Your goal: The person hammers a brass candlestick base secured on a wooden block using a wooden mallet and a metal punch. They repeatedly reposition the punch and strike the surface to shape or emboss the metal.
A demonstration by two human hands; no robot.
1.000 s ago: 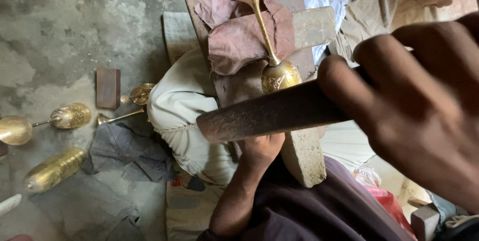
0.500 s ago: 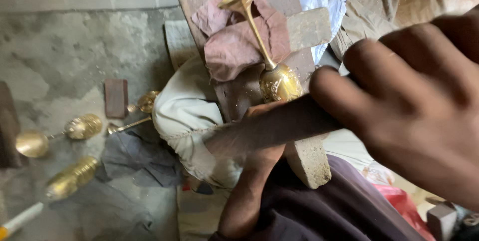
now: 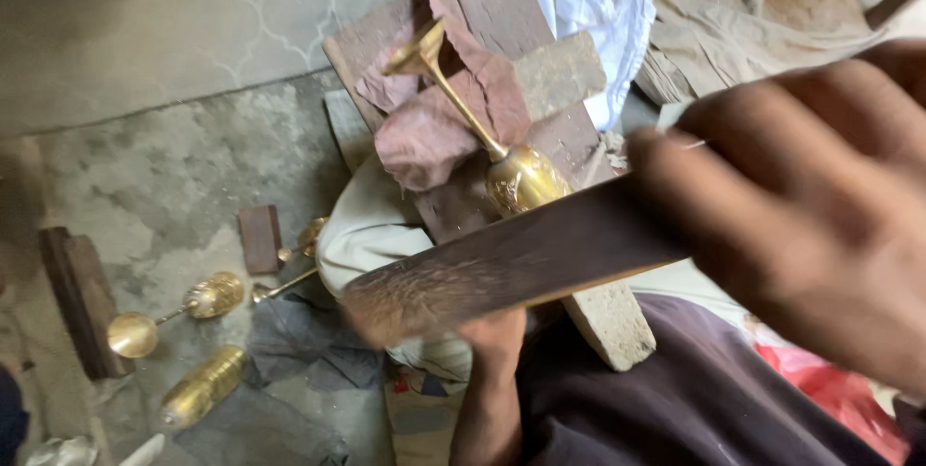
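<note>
Gripping a dark wooden bat point(image 3: 511, 268), right hand point(image 3: 810, 205) looms over a brass goblet point(image 3: 482, 128); left hand's point(image 3: 497, 336) grip is hidden; concrete floor point(image 3: 174, 167) at nine o'clock.

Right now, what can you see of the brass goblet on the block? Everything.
The brass goblet lies tilted on a wooden block, its foot up-left and its patterned cup down-right. It looks like shiny yellow metal, with a thin straight stem. A reddish cloth lies under the stem. A dark flat wooden bat, gripped by the right hand, crosses just below the cup and hides its lower edge.
</note>
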